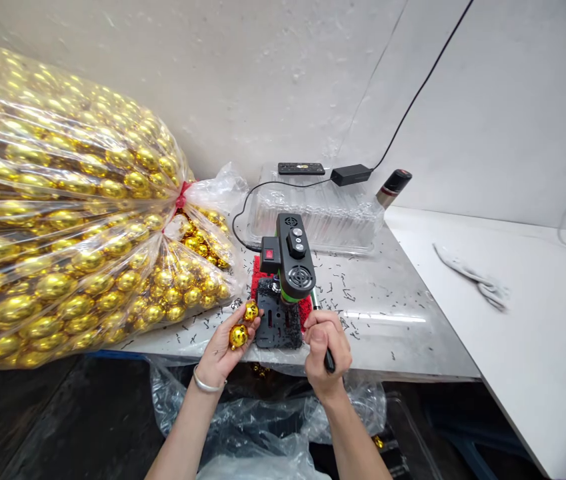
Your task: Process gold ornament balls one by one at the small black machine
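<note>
My left hand (pixel 227 347) holds two shiny gold ornament balls (pixel 238 337) in its curled fingers, at the left edge of a black slotted base plate (pixel 279 320). The plate belongs to a small black bench machine (pixel 296 260) with round vents, a red switch and a green ring under its head. On the machine's right side, my right hand (pixel 329 347) is closed around a black handle (pixel 330 361); a thin metal rod shows above the fist. Whether the rod joins the machine is hidden. Red matting (pixel 305 310) lies beneath the base.
A large clear bag of gold balls (pixel 63 253), tied in red, fills the left. Behind the machine stand a clear plastic tray (pixel 323 227), a power adapter (pixel 351 175) and a dark-capped can (pixel 393 189). Black shavings litter the tabletop (pixel 403 320). Plastic sheeting (pixel 263 420) hangs below.
</note>
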A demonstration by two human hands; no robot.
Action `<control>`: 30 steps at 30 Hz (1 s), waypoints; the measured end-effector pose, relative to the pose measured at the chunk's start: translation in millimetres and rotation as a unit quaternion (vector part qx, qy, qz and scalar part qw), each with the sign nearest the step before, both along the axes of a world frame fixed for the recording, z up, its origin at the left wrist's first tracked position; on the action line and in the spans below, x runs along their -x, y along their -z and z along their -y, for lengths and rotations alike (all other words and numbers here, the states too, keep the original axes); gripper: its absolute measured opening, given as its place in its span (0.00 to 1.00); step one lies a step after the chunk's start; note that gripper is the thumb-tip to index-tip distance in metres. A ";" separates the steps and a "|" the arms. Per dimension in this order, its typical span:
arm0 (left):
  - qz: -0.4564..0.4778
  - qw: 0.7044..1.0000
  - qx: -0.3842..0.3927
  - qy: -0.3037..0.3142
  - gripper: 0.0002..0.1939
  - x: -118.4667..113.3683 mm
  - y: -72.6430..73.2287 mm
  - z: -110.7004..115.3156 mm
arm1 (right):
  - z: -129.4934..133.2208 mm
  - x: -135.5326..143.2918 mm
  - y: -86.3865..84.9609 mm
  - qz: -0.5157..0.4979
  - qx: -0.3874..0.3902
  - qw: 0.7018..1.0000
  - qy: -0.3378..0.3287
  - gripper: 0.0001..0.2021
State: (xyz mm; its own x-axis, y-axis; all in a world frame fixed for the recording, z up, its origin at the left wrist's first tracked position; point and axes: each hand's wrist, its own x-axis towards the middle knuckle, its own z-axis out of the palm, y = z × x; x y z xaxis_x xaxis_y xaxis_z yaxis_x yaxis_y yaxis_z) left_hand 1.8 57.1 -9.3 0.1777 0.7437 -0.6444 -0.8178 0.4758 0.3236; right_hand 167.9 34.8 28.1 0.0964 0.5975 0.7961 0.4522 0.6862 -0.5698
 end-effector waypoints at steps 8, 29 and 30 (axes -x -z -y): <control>-0.028 0.995 -0.086 0.040 0.17 1.7 3.1 0.8 | -5.3 -0.5 -37.8 -0.011 0.029 1.000 -0.002 0.13; -0.687 0.622 -0.298 0.229 0.19 -34.6 10.8 -15.6 | -7.0 -4.9 -45.0 0.023 0.025 0.999 -0.017 0.11; -0.705 0.593 -0.310 0.235 0.18 -36.1 8.7 -15.5 | -6.9 -5.3 -44.8 0.026 0.024 0.999 -0.017 0.11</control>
State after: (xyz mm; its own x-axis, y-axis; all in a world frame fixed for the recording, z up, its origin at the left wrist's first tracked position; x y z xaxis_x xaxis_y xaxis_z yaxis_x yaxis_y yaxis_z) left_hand 37.9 72.6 -18.0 0.0688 0.9972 -0.0277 0.6491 -0.0237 0.7603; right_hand 173.2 41.7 72.9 0.0353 0.6370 0.7701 0.4595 0.6740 -0.5785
